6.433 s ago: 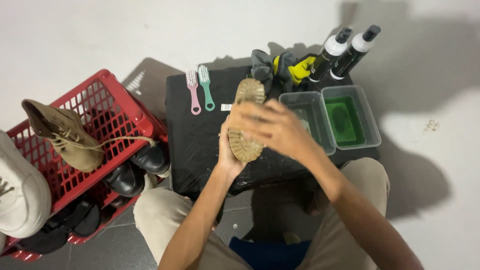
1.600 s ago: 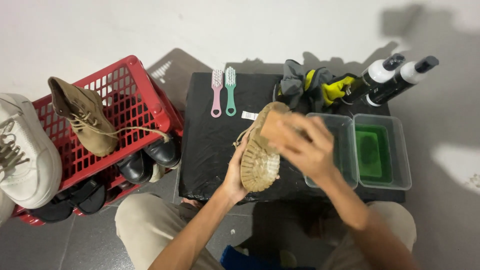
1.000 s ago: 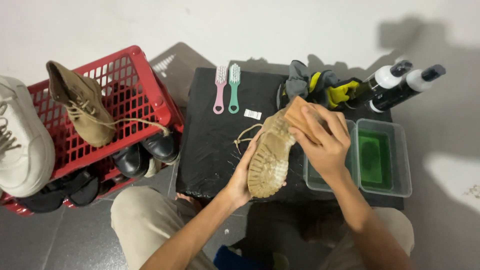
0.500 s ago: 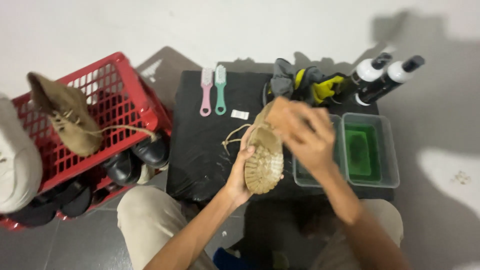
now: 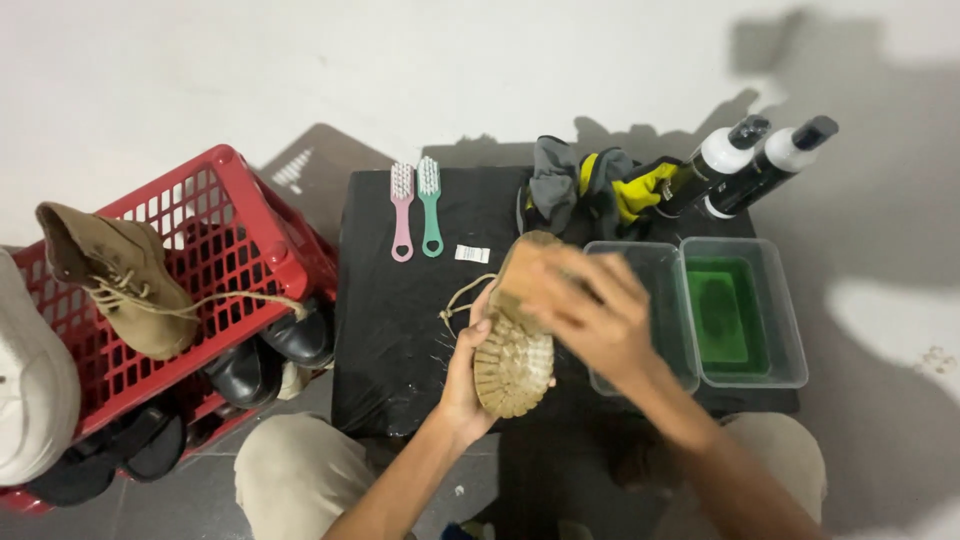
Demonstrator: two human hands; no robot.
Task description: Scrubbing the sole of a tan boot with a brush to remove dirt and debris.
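- The left hand (image 5: 470,375) is gripping a tan boot (image 5: 515,335) from below, its fingers curled shut around the heel end, holding it sole-up above the black counter (image 5: 400,330).
- The boot's long axis is running from the near heel, by the left palm, away toward the toe at the far side, tilting a little to the right.
- The right hand (image 5: 590,315) is lying across the toe half of the sole; it is blurred, so I cannot tell how far its fingers are closed or whether they are holding anything.
- Both hands are touching the boot, the right one from above and the left one from underneath.
- Just right of the boot, two clear plastic tubs are sitting side by side: the nearer tub (image 5: 650,300) is looking empty or holding clear liquid, and the farther tub (image 5: 745,310) is holding green liquid.
- Behind them, two dark spray bottles (image 5: 745,165) with white collars are leaning, beside a heap of grey and yellow cloths (image 5: 590,190).
- A pink brush (image 5: 400,210) and a green brush (image 5: 430,205) are lying parallel at the counter's far left.
- At the left, a red crate (image 5: 215,250) is holding a second tan boot (image 5: 120,280) and black shoes (image 5: 270,350).
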